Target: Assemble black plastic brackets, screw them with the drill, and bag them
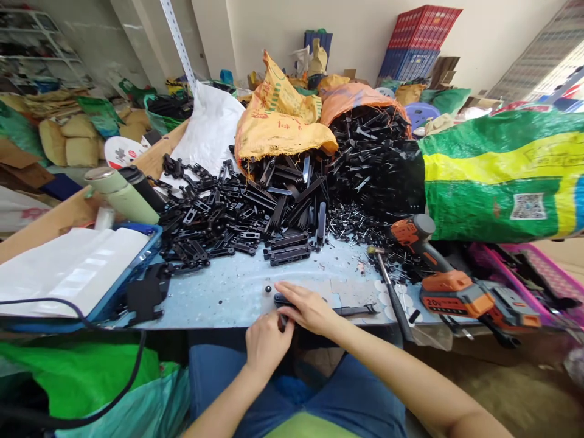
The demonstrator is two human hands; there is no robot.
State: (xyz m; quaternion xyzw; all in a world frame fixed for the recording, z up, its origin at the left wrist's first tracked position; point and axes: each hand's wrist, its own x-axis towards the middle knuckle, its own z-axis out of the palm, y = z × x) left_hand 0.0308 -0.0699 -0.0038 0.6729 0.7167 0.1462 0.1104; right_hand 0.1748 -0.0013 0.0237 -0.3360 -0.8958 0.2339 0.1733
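At the front edge of the table, my right hand (308, 309) lies over a long black plastic piece (280, 299), its fingers laid along the top and its thumb tucked toward my left hand. My left hand (268, 342) is curled closed at the table edge, touching the right thumb; what sits in its fingers is mostly hidden. Just beyond the fingertips rests a small round black knob (268, 289). Another black bar with a forked end (358, 310) lies to the right of my right hand.
Heaps of black plastic parts (219, 219) and loose screws (351, 222) cover the back. Yellow (283, 137) and orange (360, 97) sacks spill more. A hammer (392, 292) and a cordless power tool (449, 292) lie right. A blue tray with paper (155, 237) and a green bottle (125, 198) stand left.
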